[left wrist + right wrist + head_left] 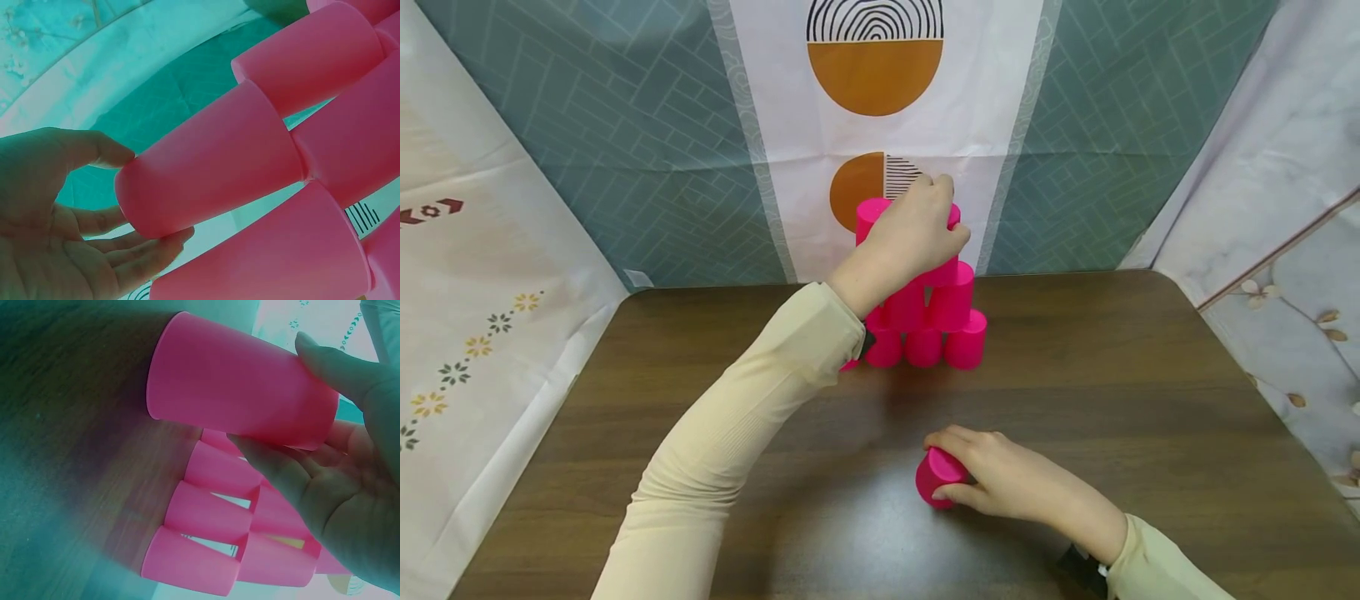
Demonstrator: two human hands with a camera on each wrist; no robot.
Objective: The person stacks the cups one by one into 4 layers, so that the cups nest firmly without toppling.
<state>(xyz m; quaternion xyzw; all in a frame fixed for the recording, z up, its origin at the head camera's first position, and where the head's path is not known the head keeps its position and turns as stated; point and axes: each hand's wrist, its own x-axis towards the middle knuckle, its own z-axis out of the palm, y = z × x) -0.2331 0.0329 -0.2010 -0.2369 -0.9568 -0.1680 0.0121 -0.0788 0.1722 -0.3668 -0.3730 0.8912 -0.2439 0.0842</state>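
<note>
Upside-down pink cups are stacked in tiers toward the back of the table, among them a bottom-row cup (pixel 966 343) and a second-tier cup (pixel 952 300). At the right of the third tier, my left hand (pixel 917 225) holds a pink cup (pixel 212 162) near its closed end, thumb on one side and fingers on the other. That cup's rim meets the cups below it. Closer to me, my right hand (pixel 1007 475) grips a separate pink cup (pixel 237 381) between thumb and fingers, its open end toward the tabletop. My left arm hides part of the stack's left side.
The brown wooden table (pixel 1112 375) carries the stack near its back edge. Behind it hangs a patterned cloth (pixel 760 67), with further cloths on the left (pixel 497 267) and right (pixel 1285 167).
</note>
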